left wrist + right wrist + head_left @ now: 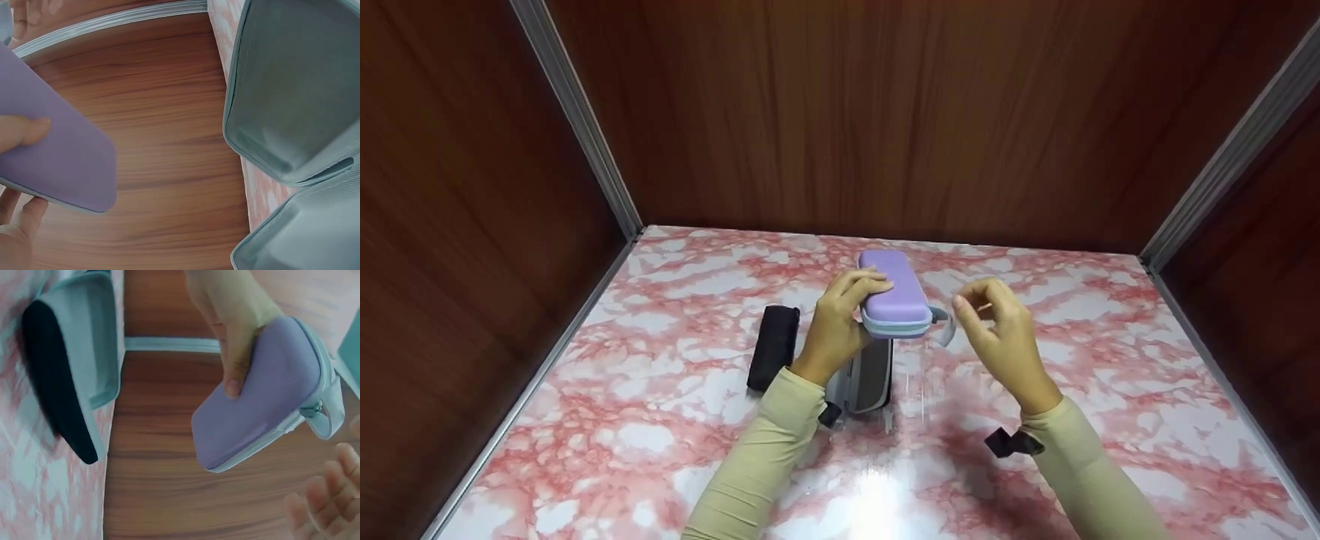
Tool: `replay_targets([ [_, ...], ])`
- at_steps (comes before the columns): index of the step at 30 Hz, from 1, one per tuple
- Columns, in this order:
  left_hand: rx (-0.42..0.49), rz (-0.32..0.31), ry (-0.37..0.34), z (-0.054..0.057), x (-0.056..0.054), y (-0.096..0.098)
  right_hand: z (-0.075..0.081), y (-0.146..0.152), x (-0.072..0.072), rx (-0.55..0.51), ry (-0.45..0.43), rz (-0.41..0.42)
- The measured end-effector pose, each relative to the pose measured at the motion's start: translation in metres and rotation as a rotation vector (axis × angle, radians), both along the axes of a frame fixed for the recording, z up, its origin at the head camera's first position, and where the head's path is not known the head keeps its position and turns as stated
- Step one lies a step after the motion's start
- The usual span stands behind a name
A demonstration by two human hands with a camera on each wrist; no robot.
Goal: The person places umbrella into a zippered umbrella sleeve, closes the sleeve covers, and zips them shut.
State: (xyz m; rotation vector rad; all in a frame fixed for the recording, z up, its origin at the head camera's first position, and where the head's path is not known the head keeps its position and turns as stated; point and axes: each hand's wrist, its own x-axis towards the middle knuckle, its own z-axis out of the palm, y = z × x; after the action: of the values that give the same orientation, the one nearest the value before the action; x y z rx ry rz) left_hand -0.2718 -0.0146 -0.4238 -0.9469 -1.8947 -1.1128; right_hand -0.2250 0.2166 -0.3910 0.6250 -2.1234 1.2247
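Note:
A purple hard zip case (896, 289) is gripped in my left hand (836, 322), held up above the table. The left thumb presses on its top face, and fingers support it from below in the left wrist view. Its pale blue zipped edge appears shut, and a light grey strap loop (947, 332) hangs from the near right corner. My right hand (1005, 334) hovers just right of this loop with loosely bent fingers; a small gap separates them. In the right wrist view, the right fingers (332, 495) hold nothing.
Below the left hand an open case (871, 379) with a grey lining and black outside lies on the table. Left of it lies a black elongated case (775, 346). The table (660, 435) has a red-and-white marbled top, with brown wood-look panels (885, 112) around it.

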Motion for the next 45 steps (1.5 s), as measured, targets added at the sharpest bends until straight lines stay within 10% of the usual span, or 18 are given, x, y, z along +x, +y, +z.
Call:
replay_targets([
  [5,-0.01,-0.023,0.053,0.001,0.001,0.001,0.009,0.001,-0.002,-0.175,-0.503,0.186],
  [9,-0.017,-0.035,0.095,-0.001,0.001,0.002,0.008,0.002,-0.006,-0.245,-0.731,0.312],
  [26,-0.075,-0.023,0.13,-0.006,0.005,0.009,-0.009,-0.006,-0.003,-0.417,-0.885,0.483],
  [33,-0.038,0.066,-0.238,0.0,0.011,0.01,-0.016,-0.004,0.001,-0.461,-0.816,0.43],
  [39,0.09,-0.208,-0.712,0.005,0.014,0.003,-0.016,0.0,0.002,-0.471,-0.779,0.346],
  [45,0.224,-0.489,-0.927,0.007,0.017,-0.002,-0.018,0.004,0.001,-0.464,-0.745,0.32],
])
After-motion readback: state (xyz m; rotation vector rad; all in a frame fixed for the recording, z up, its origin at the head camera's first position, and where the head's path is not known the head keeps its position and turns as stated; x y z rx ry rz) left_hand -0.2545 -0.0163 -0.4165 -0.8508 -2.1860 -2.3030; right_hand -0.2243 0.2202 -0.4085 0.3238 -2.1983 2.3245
